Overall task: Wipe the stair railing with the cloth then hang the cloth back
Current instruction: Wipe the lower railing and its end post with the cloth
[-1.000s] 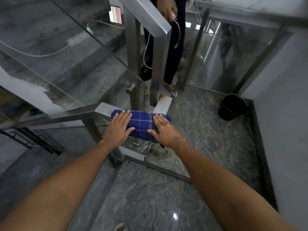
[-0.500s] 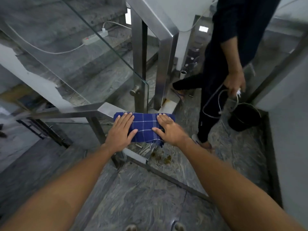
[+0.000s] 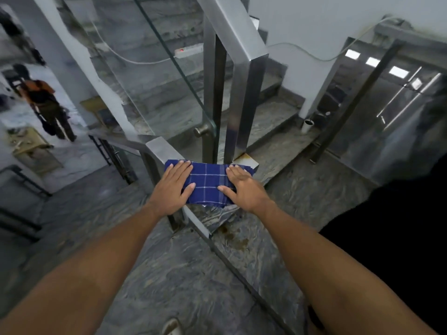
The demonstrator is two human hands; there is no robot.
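Two bare forearms reach forward from the bottom of the view over a grey veined stone floor [image 3: 169,274]. The left hand [image 3: 173,187] lies flat, fingers spread, on the left part of a blue checked cloth [image 3: 208,184], its thumb pointing inward across the fabric. The right hand [image 3: 244,188] presses flat on the right part, fingers extended, thumb also turned inward; neither hand is closed around anything. The cloth is draped over the flat top of the steel stair railing [image 3: 157,147], at the corner where the rail turns, with its near edge hanging over the side. Just beyond the cloth, two upright steel posts [image 3: 244,97] rise, and a glass panel [image 3: 154,76] is fixed beside them with a round metal fitting [image 3: 200,130]. Behind the glass, stone steps climb away, with a white power strip [image 3: 188,50] and its cable lying on one. Far left, on a lower level, stands a blurred figure in orange [image 3: 46,102], possibly a person walking.
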